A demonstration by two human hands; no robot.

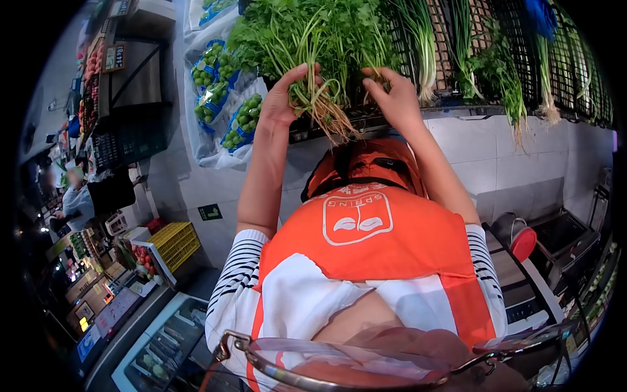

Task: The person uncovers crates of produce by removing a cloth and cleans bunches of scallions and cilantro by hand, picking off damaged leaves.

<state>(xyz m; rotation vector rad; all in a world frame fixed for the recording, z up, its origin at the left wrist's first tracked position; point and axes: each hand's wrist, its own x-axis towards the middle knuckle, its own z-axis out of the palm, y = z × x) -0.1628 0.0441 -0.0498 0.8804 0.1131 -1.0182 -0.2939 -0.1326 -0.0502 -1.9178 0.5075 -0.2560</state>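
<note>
Herb bunch (321, 98), between hands (277, 104), left gripping

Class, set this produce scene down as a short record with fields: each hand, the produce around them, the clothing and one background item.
Left hand: holds a rooted green bunch
Right hand: beside it, fingers bent; whether it grips a stem is unclear
Roots: brown, at the bunch's near end
Beyond the hands: leafy greens
To the left: bagged green fruit
Clothing: orange apron reading SPRING, striped sleeves
Background: yellow crate, lower left
</note>
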